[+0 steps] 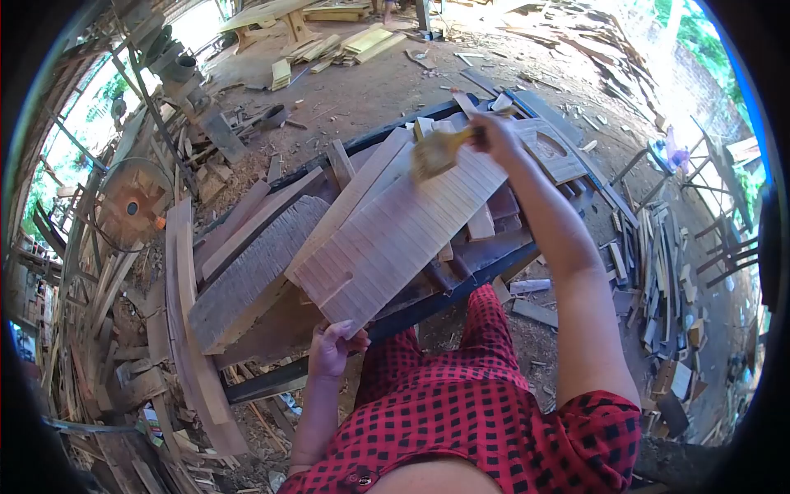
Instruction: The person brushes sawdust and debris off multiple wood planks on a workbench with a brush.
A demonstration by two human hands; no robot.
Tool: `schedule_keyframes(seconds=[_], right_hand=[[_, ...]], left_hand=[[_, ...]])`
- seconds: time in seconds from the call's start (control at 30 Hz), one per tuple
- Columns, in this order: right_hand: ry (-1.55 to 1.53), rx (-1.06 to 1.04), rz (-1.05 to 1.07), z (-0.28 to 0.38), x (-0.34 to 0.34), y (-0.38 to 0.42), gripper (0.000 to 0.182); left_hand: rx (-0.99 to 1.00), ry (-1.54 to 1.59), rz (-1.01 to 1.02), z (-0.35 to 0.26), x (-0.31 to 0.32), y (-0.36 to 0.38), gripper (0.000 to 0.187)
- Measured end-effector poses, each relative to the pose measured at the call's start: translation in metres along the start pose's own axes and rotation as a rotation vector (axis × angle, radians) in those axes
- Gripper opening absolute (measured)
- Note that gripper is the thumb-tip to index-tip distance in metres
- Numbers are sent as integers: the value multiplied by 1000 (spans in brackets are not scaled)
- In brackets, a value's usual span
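My right hand (496, 137) is closed round the handle of a wide paintbrush (436, 155), whose bristles are over the far part of a grooved wooden panel (403, 226). The panel lies aslant on other boards, with lines running across it and a small slot near its close end. At its near corner my left hand (332, 347) pinches the edge between thumb and fingers. A weathered grey plank (267, 267) and a long pale board (350, 202) lie left of the panel. Whether the bristles touch the wood is hard to tell.
Under the boards is a dark-framed workbench (411, 309). A carved wooden piece (553, 152) sits at its right end. Long planks (197, 329) stand at the left, near a round saw-like disc (132, 206). Wood offcuts (650, 280) are heaped at the right, with stacked timber (362, 43) behind.
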State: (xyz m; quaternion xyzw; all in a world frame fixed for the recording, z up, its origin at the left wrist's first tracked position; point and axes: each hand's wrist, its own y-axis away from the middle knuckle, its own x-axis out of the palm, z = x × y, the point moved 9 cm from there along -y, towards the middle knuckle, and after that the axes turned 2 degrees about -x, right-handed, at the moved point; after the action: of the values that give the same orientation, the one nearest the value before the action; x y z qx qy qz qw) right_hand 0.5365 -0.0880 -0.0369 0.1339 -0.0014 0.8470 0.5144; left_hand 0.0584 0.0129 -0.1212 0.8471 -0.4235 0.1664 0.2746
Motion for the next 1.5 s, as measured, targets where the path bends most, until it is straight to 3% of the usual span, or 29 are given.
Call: schedule_keyframes(seconds=[0.1, 0.17, 0.2, 0.27, 0.37, 0.43, 0.6, 0.7, 0.83, 0.9, 0.97, 1.0, 1.07, 1.1, 1.17, 1.2, 1.27, 1.3, 1.33, 1.5], right_hand=[[-132, -100, -103, 19, -92, -34, 22], [-6, -198, -345, 45, -139, -24, 27], [-5, -195, -343, 56, -140, -16, 27], [239, -300, -606, 90, -157, 16, 30], [506, -462, -588, 114, -143, 24, 33], [629, -419, -579, 117, -107, 51, 33], [1244, -734, -115, 85, 17, 76, 35], [1505, -811, 218, 58, 115, 154, 32], [1453, -947, 639, 12, 199, 249, 27], [1323, -1067, 759, 1, 225, 301, 26], [1081, -1121, 839, 7, 238, 345, 24], [1080, -1122, 832, 10, 241, 359, 24], [936, -1082, 937, 18, 244, 382, 23], [934, -1083, 932, 21, 241, 383, 23], [670, -987, 869, 37, 228, 376, 24], [549, -988, 815, 45, 219, 368, 22], [457, -557, 734, 32, 197, 321, 17], [260, -386, 723, 26, 180, 298, 15], [209, -225, 580, 22, 158, 272, 17], [-42, -74, 74, 20, 4, 164, 21]], left_hand=[[6, 9, -12, 0, -3, -1, 19], [10, 32, -7, 1, -3, -1, 20], [9, 33, -11, 1, -3, 0, 20], [7, 18, 1, -1, 0, 0, 21], [15, 29, 20, 0, 1, 0, 22], [7, 15, 31, 2, -1, 0, 25], [26, -54, 62, -7, 7, 13, 40], [64, -148, 76, -13, 8, 21, 54], [181, -391, 73, -16, 2, 20, 59], [243, -512, 59, -13, -3, 17, 61], [384, -767, -79, -17, -14, 15, 57], [385, -772, -75, -14, -17, 9, 57], [862, -1000, -85, -35, -3, 22, 55], [863, -1004, -81, -34, -3, 20, 55], [1064, -1233, -269, -41, -1, 30, 55], [874, -1136, -298, -33, -18, 19, 64], [899, -1205, -377, -51, 1, 30, 72], [927, -1270, -461, -64, 11, 37, 81], [926, -1272, -465, -71, 17, 40, 81], [1066, -1697, -400, -71, 49, 39, 88]])
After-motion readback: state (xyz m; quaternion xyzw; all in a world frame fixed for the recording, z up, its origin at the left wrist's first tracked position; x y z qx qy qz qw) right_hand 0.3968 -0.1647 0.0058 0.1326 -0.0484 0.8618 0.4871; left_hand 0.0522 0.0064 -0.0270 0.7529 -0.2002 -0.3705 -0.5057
